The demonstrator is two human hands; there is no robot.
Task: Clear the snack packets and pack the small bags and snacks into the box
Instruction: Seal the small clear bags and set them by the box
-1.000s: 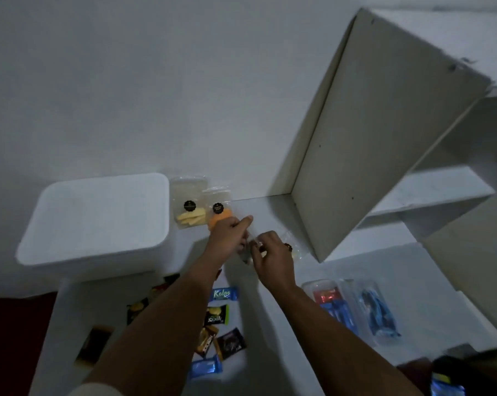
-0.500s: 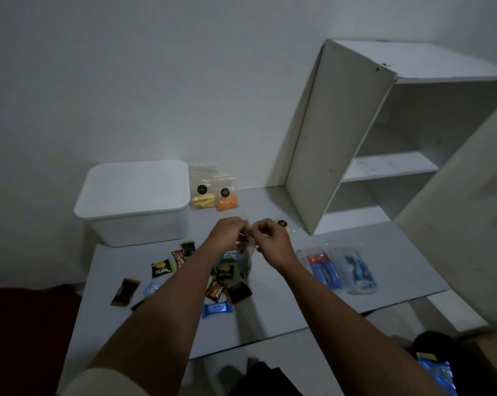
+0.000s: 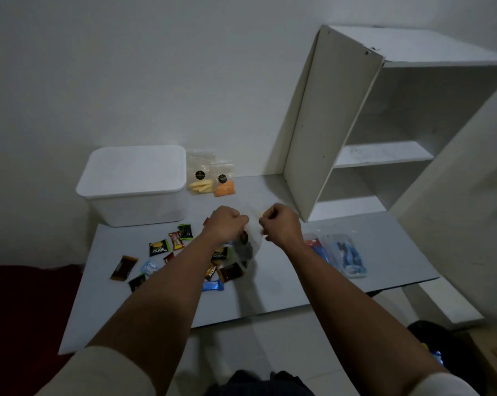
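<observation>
Both grips: L hand (image 3: 224,224) & R hand (image 3: 281,224) pinching clear bag (image 3: 248,247) top edges

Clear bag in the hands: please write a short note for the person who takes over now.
Left hand and right hand each pinch the top of the clear bag, held up over the table.
White box stands at the back left, lid on.
Two filled small bags lean on the wall beside it.
Loose snack packets lie scattered left of the arms; two clear packs with blue contents lie to the right.
Done: nothing visibly in the box.
Left: fill this bag, open the box, pack all.
</observation>
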